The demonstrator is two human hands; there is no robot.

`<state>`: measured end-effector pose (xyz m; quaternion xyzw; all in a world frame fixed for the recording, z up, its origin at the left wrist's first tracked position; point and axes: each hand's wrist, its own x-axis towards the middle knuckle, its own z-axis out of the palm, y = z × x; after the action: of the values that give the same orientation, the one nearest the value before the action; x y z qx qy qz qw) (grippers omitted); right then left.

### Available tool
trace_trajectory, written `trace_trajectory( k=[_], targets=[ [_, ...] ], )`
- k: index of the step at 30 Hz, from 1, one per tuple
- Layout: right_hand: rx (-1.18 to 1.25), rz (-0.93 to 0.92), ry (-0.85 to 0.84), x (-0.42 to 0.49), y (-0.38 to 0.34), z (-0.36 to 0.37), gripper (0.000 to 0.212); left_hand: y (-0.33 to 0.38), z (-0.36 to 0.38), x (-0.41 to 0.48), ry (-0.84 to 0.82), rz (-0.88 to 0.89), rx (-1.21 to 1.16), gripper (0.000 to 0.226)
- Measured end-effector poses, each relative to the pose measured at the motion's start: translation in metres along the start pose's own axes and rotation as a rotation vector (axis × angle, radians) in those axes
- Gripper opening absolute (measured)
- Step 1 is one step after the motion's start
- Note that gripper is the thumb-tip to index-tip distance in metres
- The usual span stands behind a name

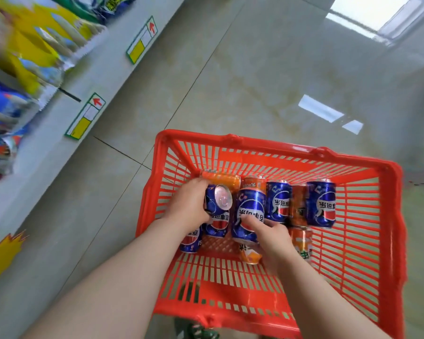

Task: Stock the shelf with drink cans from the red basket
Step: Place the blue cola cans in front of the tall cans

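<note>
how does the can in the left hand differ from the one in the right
The left-hand can points its silver end at the camera; the right-hand can shows its side. The left-hand can's logo is hidden; the right-hand can's faces up. Both are blue, both gripped.

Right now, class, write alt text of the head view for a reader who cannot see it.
Both hands reach into a red basket on the floor: the left hand grips a tilted blue can and the right hand grips a second blue can. More blue and orange cans lie around them; a shelf of snack packets runs along the left.
</note>
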<state>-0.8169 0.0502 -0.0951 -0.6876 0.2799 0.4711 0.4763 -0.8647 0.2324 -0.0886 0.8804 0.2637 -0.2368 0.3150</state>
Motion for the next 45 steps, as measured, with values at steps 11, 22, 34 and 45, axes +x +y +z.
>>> trace_trajectory(
  k=[11,22,34,45],
  targets=[
    [0.02,-0.086,-0.371,-0.158,-0.112,-0.046,0.042,0.049,-0.109,-0.15,0.19,-0.264,-0.59,0.084],
    [-0.263,-0.272,-0.644,-0.379,-0.211,0.028,0.053,0.052,-0.28,-0.346,0.49,-0.227,-0.862,0.057],
    [-0.618,-0.718,-0.808,-0.564,-0.21,0.225,0.027,-0.072,-0.39,-0.554,1.014,-0.251,-0.999,0.045],
    [-1.074,-1.155,-0.771,-0.667,-0.144,0.385,0.032,-0.192,-0.397,-0.662,1.294,-0.458,-0.886,0.062]
  ],
)
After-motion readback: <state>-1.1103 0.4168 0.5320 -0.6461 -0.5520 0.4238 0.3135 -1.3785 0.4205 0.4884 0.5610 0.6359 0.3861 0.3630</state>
